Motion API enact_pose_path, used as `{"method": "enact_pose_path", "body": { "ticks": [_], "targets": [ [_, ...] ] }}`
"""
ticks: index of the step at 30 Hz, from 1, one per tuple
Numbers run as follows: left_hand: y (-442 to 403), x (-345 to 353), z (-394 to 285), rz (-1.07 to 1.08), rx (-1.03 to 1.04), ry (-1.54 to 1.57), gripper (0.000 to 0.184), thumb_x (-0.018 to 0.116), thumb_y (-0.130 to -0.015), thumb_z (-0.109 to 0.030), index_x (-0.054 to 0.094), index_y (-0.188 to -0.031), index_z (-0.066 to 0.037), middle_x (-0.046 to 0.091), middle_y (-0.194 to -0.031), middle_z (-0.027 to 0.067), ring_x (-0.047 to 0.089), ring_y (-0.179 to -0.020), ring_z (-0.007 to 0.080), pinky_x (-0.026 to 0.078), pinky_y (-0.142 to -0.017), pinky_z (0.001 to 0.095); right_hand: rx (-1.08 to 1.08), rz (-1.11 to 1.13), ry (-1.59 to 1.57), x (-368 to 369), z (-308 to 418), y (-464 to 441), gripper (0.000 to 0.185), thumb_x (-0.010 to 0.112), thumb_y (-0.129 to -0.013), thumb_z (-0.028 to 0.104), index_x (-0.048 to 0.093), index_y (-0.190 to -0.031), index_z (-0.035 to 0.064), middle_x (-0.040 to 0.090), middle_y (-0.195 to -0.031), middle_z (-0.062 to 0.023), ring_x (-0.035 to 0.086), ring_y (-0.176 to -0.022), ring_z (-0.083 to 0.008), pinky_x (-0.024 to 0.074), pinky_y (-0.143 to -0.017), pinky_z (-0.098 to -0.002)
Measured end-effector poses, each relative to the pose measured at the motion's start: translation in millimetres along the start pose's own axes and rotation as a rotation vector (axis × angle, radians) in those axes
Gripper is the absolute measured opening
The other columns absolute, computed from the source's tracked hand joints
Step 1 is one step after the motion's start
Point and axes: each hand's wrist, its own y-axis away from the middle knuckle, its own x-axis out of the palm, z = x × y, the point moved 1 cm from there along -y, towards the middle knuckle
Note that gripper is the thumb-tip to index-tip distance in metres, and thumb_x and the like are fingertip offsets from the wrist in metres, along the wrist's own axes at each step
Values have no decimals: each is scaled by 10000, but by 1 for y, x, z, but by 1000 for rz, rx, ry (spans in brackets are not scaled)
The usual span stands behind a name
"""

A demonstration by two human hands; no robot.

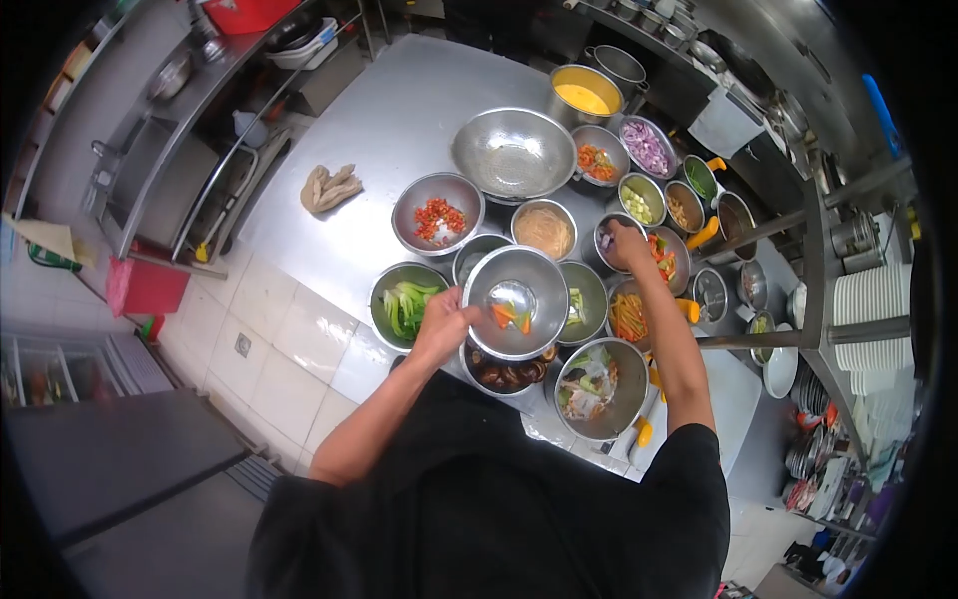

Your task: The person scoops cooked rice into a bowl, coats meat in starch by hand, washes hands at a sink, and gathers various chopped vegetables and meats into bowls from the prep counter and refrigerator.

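My left hand (445, 327) grips the rim of a steel bowl (481, 335), holding it above other containers. A few orange and green vegetable strips (511, 317) lie at its bottom. My right hand (627, 246) reaches down into a small steel container (601, 262), its fingers bent together beside purple onion pieces (606, 240); what they pinch is hidden. Mixed pepper strips (663, 258) sit just right of that hand. Below the held bowl are dark mushrooms (507, 375) and a pot (631, 407) with mixed vegetables (587, 384).
Several bowls crowd the steel table (329, 250), including leafy greens (407, 307), chopped red chillies (439, 220), noodle-like strands (542, 232) and a large colander-like bowl (514, 150). A beige cloth (331, 189) lies at left. A shelf post (820, 250) and stacked plates (870, 299) stand right.
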Motion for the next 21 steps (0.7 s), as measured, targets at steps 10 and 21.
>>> {"method": "enact_pose_path", "body": {
  "ticks": [10, 21],
  "targets": [
    [4, 7, 2, 74, -23, -1, 247, 535, -681, 40, 605, -918, 50, 632, -791, 80, 572, -658, 120, 456, -613, 240, 20, -149, -95, 15, -8, 6, 328, 658, -723, 181, 649, -1048, 132, 645, -1007, -198, 611, -960, -375, 493, -844, -451],
    [-22, 10, 6, 74, -31, 43, 157, 523, -701, 55, 585, -845, 46, 614, -728, 81, 561, -583, 109, 445, -513, 237, 162, -84, -94, 28, -7, -3, 268, 723, -706, 278, 689, -911, 108, 669, -944, -152, 628, -937, -337, 499, -854, -415]
  ]
}}
